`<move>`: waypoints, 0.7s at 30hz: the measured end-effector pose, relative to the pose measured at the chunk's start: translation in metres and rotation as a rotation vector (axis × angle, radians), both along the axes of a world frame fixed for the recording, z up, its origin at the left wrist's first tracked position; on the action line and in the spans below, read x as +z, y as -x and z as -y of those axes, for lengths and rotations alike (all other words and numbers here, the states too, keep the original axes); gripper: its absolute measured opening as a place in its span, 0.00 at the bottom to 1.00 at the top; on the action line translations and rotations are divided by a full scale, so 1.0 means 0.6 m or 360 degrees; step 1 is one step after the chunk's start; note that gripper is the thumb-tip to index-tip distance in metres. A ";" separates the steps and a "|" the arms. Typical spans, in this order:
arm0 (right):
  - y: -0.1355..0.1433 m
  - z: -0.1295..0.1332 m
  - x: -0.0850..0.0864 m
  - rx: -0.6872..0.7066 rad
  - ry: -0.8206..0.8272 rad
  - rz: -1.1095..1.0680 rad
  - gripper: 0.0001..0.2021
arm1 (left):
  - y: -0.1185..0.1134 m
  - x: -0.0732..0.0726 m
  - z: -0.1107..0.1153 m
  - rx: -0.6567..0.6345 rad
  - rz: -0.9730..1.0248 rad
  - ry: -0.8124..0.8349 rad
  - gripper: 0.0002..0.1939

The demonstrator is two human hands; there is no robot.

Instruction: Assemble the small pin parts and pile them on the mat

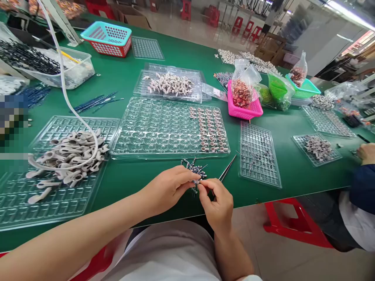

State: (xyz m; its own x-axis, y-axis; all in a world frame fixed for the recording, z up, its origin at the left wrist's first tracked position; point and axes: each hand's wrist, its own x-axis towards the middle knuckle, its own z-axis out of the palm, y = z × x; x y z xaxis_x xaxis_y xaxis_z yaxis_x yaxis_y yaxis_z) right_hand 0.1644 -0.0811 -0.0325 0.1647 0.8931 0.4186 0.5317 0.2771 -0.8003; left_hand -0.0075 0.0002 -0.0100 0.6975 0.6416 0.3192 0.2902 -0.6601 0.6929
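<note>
My left hand (171, 185) and my right hand (217, 199) meet fingertip to fingertip over the near edge of the green table, both closed in a pinch. Between the fingertips is a tiny pale piece, too small to name. A small heap of dark beaded parts with thin wire ends (195, 168) lies just beyond my fingers. Beside my right hand, metal tweezers (228, 168) rest on the table. Past the heap lies a clear plastic tray (155, 125), its right-hand columns holding several small white pieces with brown round faces (211, 130).
At left, white earbud-stem shells (73, 154) are piled on a clear tray under a white cable (63, 74). More shells (170, 84) lie behind. A pink basket (244, 111), another clear tray (260, 156) and a co-worker's hand (366, 153) are at right.
</note>
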 end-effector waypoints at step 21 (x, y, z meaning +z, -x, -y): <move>-0.006 0.008 -0.004 0.0016 -0.0057 -0.0127 0.06 | -0.006 0.006 0.007 -0.0034 0.0244 0.0137 0.11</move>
